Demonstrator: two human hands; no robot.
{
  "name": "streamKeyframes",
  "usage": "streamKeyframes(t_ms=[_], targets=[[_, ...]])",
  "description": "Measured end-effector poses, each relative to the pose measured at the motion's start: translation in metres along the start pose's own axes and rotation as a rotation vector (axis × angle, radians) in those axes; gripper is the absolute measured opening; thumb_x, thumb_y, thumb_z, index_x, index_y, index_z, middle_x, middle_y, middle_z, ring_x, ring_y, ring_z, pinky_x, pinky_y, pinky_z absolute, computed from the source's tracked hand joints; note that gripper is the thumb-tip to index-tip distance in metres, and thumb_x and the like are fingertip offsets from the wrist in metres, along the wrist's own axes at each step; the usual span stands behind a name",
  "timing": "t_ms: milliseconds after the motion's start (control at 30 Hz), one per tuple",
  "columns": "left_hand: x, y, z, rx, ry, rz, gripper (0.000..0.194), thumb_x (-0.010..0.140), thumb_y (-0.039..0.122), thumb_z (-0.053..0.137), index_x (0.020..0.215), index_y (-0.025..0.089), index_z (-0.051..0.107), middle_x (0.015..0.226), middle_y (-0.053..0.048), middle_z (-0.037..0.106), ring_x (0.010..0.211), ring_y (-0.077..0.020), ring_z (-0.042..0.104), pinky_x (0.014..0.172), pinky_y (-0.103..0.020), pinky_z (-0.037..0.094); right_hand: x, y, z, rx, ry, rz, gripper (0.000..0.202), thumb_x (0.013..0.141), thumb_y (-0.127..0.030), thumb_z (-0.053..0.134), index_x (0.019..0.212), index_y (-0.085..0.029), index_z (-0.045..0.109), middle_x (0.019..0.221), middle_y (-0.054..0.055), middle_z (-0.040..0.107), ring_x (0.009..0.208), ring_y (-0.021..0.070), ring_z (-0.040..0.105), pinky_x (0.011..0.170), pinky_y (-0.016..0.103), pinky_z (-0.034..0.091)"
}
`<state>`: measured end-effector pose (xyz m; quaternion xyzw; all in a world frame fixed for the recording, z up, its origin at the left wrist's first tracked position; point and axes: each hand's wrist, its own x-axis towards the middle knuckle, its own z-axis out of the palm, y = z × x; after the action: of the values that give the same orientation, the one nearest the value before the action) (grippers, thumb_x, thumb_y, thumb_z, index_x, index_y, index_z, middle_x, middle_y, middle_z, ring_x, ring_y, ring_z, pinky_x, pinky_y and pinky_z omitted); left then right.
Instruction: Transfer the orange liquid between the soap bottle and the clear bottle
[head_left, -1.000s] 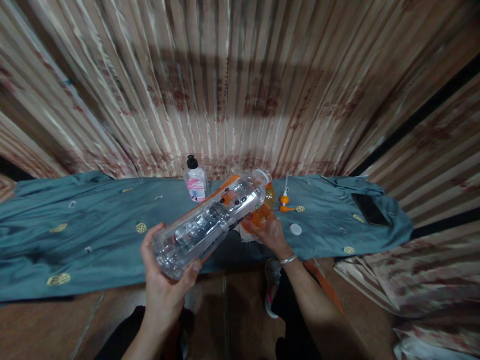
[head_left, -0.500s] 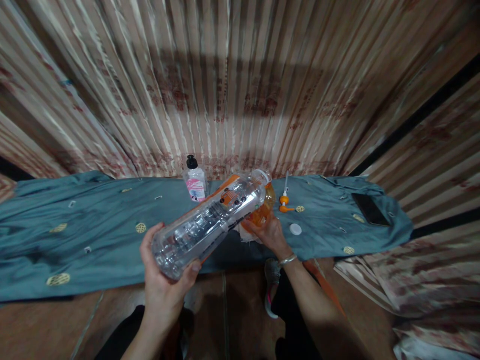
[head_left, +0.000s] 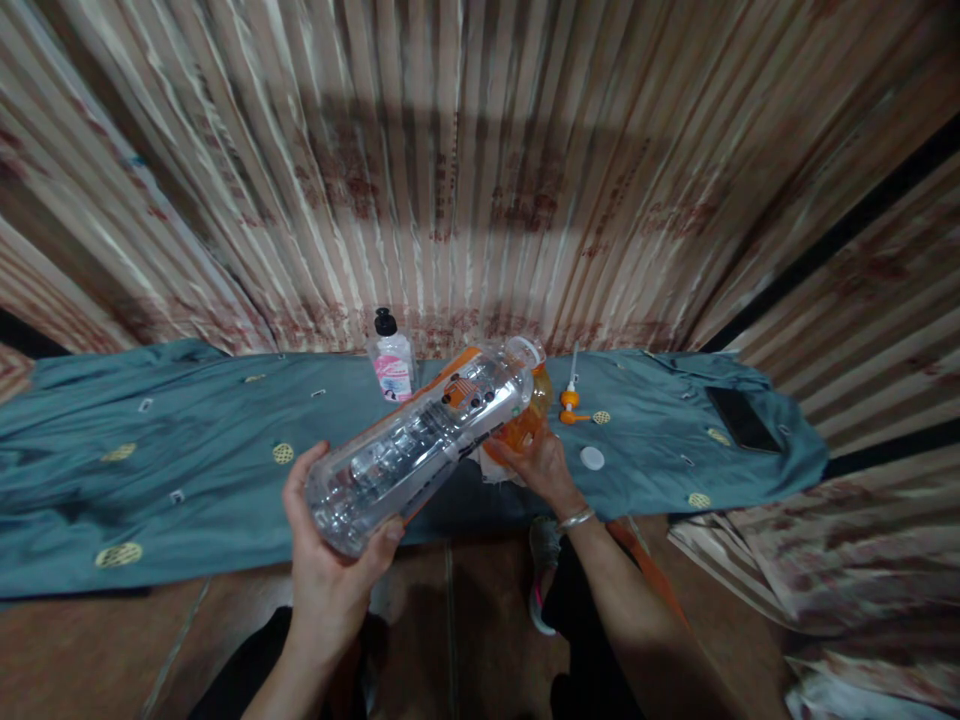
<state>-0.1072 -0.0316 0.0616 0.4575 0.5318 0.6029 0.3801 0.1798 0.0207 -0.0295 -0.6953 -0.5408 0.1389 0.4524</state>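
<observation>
A large clear plastic bottle with an orange label is tilted, its mouth end up to the right. My left hand is wrapped round its base. The bottle's neck lies over the top of an orange see-through bottle, so I cannot make out whether the two mouths touch. My right hand grips that orange bottle, which stands partly hidden behind the clear one. A whitish cloth or paper lies under the orange bottle. To its right are an orange pump top with its tube and a white round cap.
A small bottle with a black cap and pink label stands at the back of the cloth-covered surface. A dark phone lies at the right end. Striped curtains hang behind and on the right.
</observation>
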Motion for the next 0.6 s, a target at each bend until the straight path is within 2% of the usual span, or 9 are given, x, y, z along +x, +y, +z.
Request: streamKeyframes(t_ms=[167, 300, 433, 600], targets=[[-0.0001, -0.0006, 0.0005, -0.010, 0.004, 0.010, 0.114, 0.064, 0.068, 0.111, 0.159, 0.027, 0.062, 0.128, -0.007, 0.074, 0.111, -0.0308, 0.074, 0.098, -0.044, 0.065, 0.0007, -0.0010, 0.0008, 0.029, -0.022, 0.032, 0.072, 0.089, -0.057, 0.095, 0.142, -0.014, 0.072, 0.124, 0.025, 0.093, 0.116, 0.0448, 0.094, 0.104, 0.064, 0.078], [-0.0002, 0.0013, 0.0007, -0.020, 0.007, -0.006, 0.117, 0.063, 0.068, 0.111, 0.160, 0.026, 0.061, 0.127, -0.008, 0.075, 0.110, -0.0333, 0.077, 0.096, -0.046, 0.068, 0.0004, -0.0008, 0.0024, 0.032, -0.013, 0.049, 0.070, 0.086, -0.060, 0.097, 0.137, -0.019, 0.072, 0.122, 0.022, 0.094, 0.115, 0.0452, 0.094, 0.104, 0.065, 0.078], [-0.0001, 0.0024, 0.0000, 0.010, 0.004, -0.010, 0.121, 0.062, 0.070, 0.110, 0.162, 0.026, 0.059, 0.129, -0.009, 0.074, 0.114, -0.0354, 0.076, 0.103, -0.050, 0.068, 0.0001, -0.0011, 0.0028, 0.051, -0.001, 0.077, 0.063, 0.086, -0.057, 0.097, 0.135, -0.027, 0.071, 0.127, 0.018, 0.094, 0.120, 0.0432, 0.094, 0.108, 0.064, 0.078], [-0.0008, 0.0019, -0.0006, 0.021, -0.002, -0.014, 0.123, 0.066, 0.073, 0.108, 0.167, 0.025, 0.057, 0.130, -0.010, 0.077, 0.111, -0.0359, 0.079, 0.102, -0.051, 0.070, 0.0004, -0.0017, 0.0031, 0.053, 0.006, 0.081, 0.065, 0.084, -0.056, 0.098, 0.134, -0.025, 0.070, 0.126, 0.020, 0.095, 0.119, 0.0448, 0.094, 0.106, 0.065, 0.078]])
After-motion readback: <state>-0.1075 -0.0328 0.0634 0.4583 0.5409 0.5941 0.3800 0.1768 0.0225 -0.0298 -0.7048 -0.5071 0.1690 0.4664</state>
